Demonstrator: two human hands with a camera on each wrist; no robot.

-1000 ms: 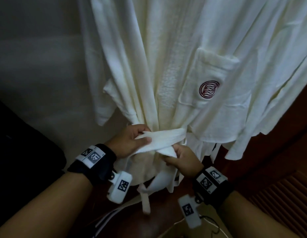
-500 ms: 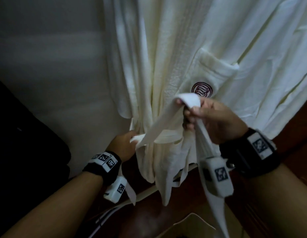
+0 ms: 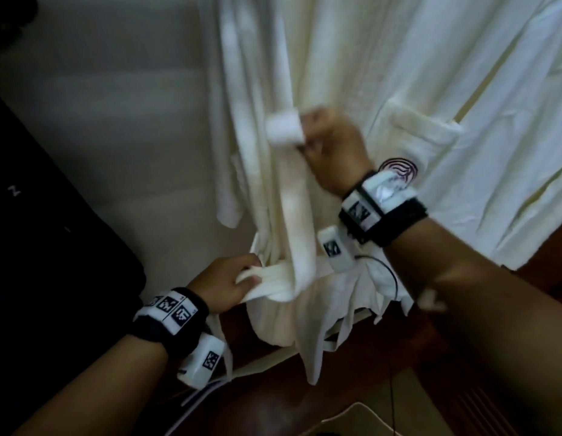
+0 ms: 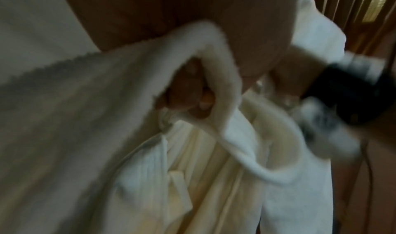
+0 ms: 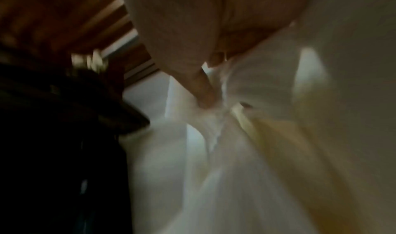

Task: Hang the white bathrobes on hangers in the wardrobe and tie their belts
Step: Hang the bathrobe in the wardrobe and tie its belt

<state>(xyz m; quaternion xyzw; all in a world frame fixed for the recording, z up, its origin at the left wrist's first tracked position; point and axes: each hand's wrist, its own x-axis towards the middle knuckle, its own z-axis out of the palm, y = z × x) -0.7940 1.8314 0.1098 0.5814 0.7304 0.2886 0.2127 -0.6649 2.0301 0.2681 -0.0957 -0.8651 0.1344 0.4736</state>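
Belt point(image 3: 297, 215), white terry, runs near-vertical against the hanging bathrobe point(image 3: 383, 73), from right hand point(image 3: 333, 149) gripping its upper fold down to the crossing pinched by left hand point(image 3: 224, 284).

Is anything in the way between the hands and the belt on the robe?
No. Both hands already hold the belt: the right hand grips its raised end, the left hand pinches it at the bathrobe's waist. Nothing visible sits between them.

Hotel-like bedroom closet, logoed white bathrobe point(image 3: 383, 89) hanging, slatted wooden door point(image 4: 351, 3), pale wall point(image 3: 100, 105)
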